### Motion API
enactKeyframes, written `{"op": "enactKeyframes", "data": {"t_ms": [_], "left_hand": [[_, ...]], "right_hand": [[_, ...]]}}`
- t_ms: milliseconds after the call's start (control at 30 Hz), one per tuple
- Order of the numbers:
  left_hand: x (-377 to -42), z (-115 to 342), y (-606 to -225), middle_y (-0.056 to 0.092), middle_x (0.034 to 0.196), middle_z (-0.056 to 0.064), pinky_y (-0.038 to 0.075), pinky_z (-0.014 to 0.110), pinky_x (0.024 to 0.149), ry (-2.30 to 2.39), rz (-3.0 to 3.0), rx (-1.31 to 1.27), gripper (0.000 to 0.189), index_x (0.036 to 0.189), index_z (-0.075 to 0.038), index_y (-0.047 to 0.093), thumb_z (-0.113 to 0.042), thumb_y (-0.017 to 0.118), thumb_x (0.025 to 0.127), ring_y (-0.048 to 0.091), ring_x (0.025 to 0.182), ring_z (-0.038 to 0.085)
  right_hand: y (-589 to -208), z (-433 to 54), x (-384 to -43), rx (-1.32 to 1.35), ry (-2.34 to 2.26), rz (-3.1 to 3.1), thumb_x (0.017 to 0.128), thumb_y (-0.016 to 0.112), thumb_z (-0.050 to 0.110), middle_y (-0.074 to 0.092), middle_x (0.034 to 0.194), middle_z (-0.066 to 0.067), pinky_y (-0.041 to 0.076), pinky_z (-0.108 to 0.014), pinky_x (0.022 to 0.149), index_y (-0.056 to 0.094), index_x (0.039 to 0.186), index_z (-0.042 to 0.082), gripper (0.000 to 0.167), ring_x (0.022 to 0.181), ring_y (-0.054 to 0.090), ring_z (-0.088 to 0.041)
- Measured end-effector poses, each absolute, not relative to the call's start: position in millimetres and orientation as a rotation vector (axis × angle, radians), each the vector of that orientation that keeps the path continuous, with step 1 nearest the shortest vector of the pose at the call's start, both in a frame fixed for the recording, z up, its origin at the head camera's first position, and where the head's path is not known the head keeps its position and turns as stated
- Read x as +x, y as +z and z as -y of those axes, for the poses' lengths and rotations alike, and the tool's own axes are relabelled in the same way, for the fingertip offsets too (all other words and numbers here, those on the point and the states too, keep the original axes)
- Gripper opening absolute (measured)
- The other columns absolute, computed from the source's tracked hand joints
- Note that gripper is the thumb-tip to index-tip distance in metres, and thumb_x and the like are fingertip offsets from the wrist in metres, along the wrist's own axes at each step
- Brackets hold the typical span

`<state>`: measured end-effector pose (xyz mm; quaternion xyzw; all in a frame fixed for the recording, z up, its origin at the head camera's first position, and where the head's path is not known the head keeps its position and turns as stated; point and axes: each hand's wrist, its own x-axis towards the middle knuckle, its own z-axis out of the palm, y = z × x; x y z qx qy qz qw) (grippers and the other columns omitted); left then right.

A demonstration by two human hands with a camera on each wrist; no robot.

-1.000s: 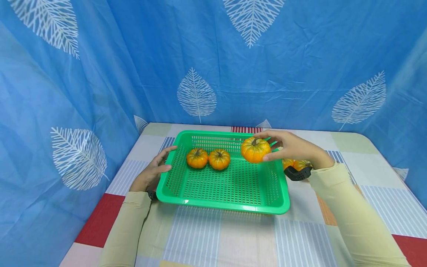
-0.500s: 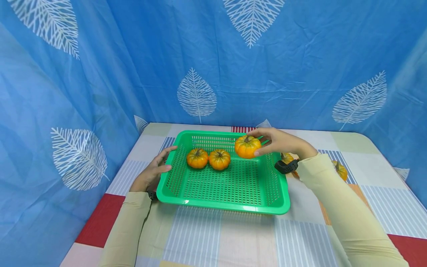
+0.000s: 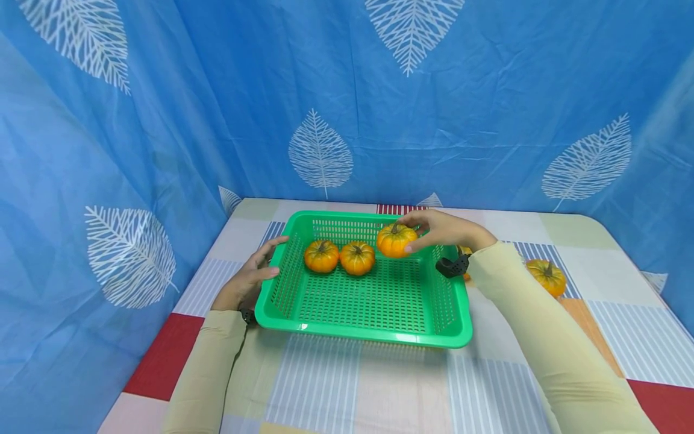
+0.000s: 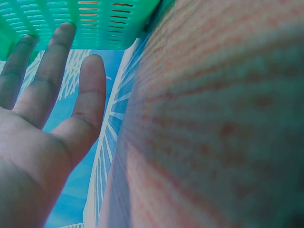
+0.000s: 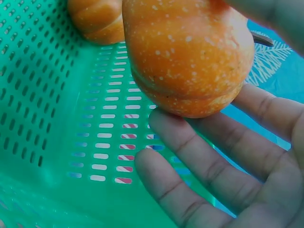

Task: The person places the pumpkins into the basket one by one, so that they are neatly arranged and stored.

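Blue curtains (image 3: 434, 132) are backing the bench (image 3: 401, 386). The right grip (image 3: 441, 229) is grasping a pumpkin (image 3: 396, 241) above the green basket (image 3: 358, 337), bringing it farther left than a second ago, closer to two pumpkins (image 3: 356, 258) inside, apparently aligning with them. Its thumb is bracing near, fingers far; the left grip (image 3: 248, 276), unclenched, is resting at the basket's left edge.

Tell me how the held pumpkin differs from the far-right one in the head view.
The held pumpkin is pinched by the right hand; no hand touches the far-right pumpkin.
The held pumpkin is over the basket; the far-right pumpkin sits outside it.
Both are orange-yellow and ribbed, with a stem.
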<state>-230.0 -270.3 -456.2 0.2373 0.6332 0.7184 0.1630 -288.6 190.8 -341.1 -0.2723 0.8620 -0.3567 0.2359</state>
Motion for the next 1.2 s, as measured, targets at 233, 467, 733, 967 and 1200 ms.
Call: {"op": "enactKeyframes", "data": {"t_ms": [233, 467, 733, 967, 1200], "left_hand": [[-230, 271, -455, 0.046, 0.148, -0.003, 0.060, 0.030, 0.097, 2.049, -1.838, 0.672, 0.058, 0.157, -0.034, 0.045, -0.024, 0.069, 0.105, 0.061, 0.121, 0.013], [-233, 272, -458, 0.047, 0.147, -0.002, 0.060, 0.031, 0.097, 2.038, -1.837, 0.723, 0.058, 0.158, -0.034, 0.044, -0.027, 0.069, 0.105, 0.061, 0.122, 0.013], [-234, 272, -458, 0.045, 0.147, -0.002, 0.060, 0.031, 0.098, 2.031, -1.852, 0.706, 0.062, 0.159, -0.032, 0.043, -0.029, 0.071, 0.104, 0.061, 0.122, 0.012], [-232, 271, -457, 0.045, 0.147, -0.001, 0.060, 0.031, 0.098, 2.033, -1.854, 0.699, 0.065, 0.162, -0.027, 0.040, -0.029, 0.071, 0.104, 0.060, 0.123, 0.012], [-231, 271, -456, 0.044, 0.148, -0.002, 0.060, 0.032, 0.097, 2.023, -1.859, 0.692, 0.062, 0.160, -0.032, 0.042, -0.028, 0.070, 0.105, 0.060, 0.122, 0.012]], "right_hand": [[-345, -185, -293, -0.704, -0.946, -2.343, 0.098, 0.080, 0.020, 0.040, 0.165, -0.032, 0.039, -0.065, 0.120, 0.044, 0.159, -0.006, 0.075, 0.146, 0.045, -0.053], [-348, -177, -296, -0.722, -0.927, -2.331, 0.097, 0.081, 0.016, 0.044, 0.160, -0.036, 0.042, -0.065, 0.118, 0.047, 0.155, -0.011, 0.073, 0.143, 0.047, -0.053], [-352, -171, -298, -0.734, -0.795, -2.356, 0.097, 0.082, 0.021, 0.048, 0.158, -0.033, 0.039, -0.067, 0.120, 0.052, 0.153, -0.008, 0.070, 0.146, 0.045, -0.054], [-355, -163, -297, -0.745, -0.600, -2.395, 0.098, 0.082, 0.025, 0.050, 0.157, -0.033, 0.044, -0.066, 0.116, 0.055, 0.153, -0.004, 0.068, 0.144, 0.048, -0.052], [-356, -160, -296, -0.706, -0.539, -2.401, 0.098, 0.081, 0.026, 0.048, 0.158, -0.034, 0.045, -0.064, 0.116, 0.052, 0.156, -0.004, 0.071, 0.145, 0.048, -0.051]]}}
